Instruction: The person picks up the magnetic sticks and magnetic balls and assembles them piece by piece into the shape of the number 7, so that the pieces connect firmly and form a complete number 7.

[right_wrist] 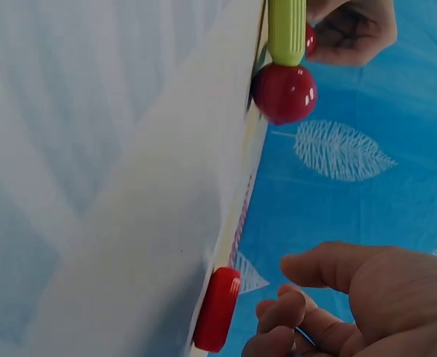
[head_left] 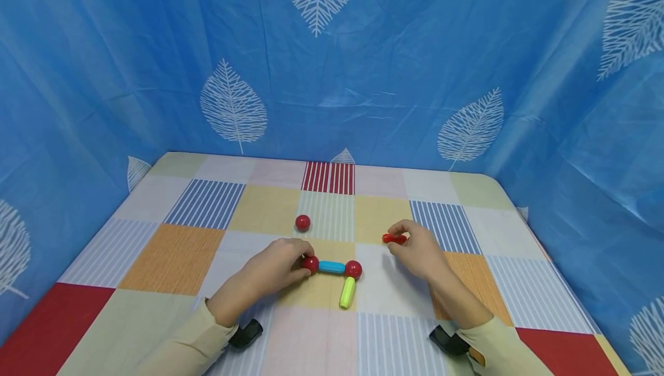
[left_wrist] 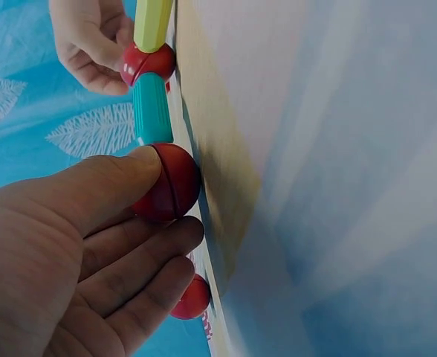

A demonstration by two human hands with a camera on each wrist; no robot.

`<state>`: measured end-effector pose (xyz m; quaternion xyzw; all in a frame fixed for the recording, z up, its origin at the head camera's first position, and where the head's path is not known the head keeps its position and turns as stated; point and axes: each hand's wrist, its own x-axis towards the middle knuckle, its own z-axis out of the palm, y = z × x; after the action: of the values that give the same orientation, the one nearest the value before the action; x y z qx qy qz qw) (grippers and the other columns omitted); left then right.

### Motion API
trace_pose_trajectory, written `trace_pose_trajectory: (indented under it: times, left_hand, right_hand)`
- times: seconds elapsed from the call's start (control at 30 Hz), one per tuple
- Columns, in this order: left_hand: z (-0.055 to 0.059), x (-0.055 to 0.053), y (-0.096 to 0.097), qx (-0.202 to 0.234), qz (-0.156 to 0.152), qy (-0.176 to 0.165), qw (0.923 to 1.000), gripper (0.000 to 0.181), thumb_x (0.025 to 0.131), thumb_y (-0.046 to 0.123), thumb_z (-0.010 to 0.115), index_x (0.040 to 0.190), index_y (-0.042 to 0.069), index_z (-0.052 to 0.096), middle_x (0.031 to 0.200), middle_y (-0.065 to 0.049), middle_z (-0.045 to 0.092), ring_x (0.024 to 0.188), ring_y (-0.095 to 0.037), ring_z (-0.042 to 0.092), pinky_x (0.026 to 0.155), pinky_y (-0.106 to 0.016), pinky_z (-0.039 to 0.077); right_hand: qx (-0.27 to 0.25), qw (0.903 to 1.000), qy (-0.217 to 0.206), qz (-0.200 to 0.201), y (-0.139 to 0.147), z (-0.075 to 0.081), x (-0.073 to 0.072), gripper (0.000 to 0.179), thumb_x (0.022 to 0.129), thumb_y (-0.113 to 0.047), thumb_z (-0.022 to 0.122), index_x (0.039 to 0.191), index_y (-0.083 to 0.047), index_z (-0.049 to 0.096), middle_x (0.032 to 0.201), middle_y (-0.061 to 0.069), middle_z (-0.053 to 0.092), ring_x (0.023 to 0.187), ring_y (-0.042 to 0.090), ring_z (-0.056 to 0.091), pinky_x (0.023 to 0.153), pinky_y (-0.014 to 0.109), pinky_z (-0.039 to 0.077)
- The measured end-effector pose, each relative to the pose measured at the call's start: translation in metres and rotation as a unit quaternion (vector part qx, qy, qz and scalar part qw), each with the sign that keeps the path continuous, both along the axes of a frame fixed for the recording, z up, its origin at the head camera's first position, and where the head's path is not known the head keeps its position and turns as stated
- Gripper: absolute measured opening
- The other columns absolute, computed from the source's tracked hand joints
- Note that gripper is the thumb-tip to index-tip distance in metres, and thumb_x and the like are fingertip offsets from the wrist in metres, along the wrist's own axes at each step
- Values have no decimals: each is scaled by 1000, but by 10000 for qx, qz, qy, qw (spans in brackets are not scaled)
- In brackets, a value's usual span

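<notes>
In the head view, my left hand (head_left: 277, 266) pinches a red ball (head_left: 310, 264) between thumb and fingers. A blue ribbed rod (head_left: 332, 267) joins that ball to a second red ball (head_left: 353, 269). From this second ball a yellow-green rod (head_left: 347, 293) points toward me. My right hand (head_left: 417, 252) is at a short red rod (head_left: 394, 239), its fingers over the right end in the head view. The right wrist view shows the red rod (right_wrist: 217, 309) lying on the cloth, with the thumb and loosely bent fingers (right_wrist: 284, 327) apart from it.
A loose red ball (head_left: 303, 222) sits beyond the joined pieces. Patchwork cloth (head_left: 155, 318) covers the table. Blue curtain (head_left: 363, 93) with white leaf prints hangs behind and along both sides. Each wrist carries a black strapped device (head_left: 246, 334).
</notes>
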<state>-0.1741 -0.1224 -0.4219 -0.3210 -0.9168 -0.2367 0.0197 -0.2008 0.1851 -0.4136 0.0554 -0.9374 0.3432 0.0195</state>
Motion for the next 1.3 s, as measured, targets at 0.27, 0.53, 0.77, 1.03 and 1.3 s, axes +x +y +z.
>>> trace_pose_trajectory:
  times: [0.27,0.53,0.77,1.03,1.3]
  left_hand:
    - [0,0,0,-22,-16,34,10000,21,81,15,80,97,9,68,88,5,65,77,-11,56,71,-25,51]
    - [-1,-1,1,-68,4,57,10000,21,82,16,80,97,10,68,87,6,64,76,-9,54,70,-25,50]
    - [-1,-1,0,-48,-9,98,9999,20,82,16,80,97,10,68,88,5,65,77,-9,56,71,-26,50]
    - [-1,-1,0,-69,3,81,9999,20,82,16,80,97,10,68,88,5,65,76,-8,55,70,-26,50]
    - [-1,0,1,-80,15,90,9999,19,82,16,80,96,10,68,86,6,64,76,-8,54,71,-26,50]
  right_hand:
    - [629,9980,17,92,7,-5,-13,29,84,-5,70,112,-4,66,117,15,61,104,33,55,88,51,48]
    - [1073,9937,-14,310,10,-9,-20,27,82,-3,71,109,-1,68,108,14,62,90,28,56,80,46,50]
    - [1230,9913,60,466,8,-7,-18,19,81,-4,74,99,-5,71,95,9,61,81,24,54,73,41,50]
    - [1581,9856,49,603,3,-3,-11,16,79,-11,77,93,-10,71,87,2,60,75,19,54,69,38,50]
    - [1539,9854,-16,727,-2,2,-1,14,78,-13,78,90,-12,71,83,-1,59,72,15,54,64,33,47]
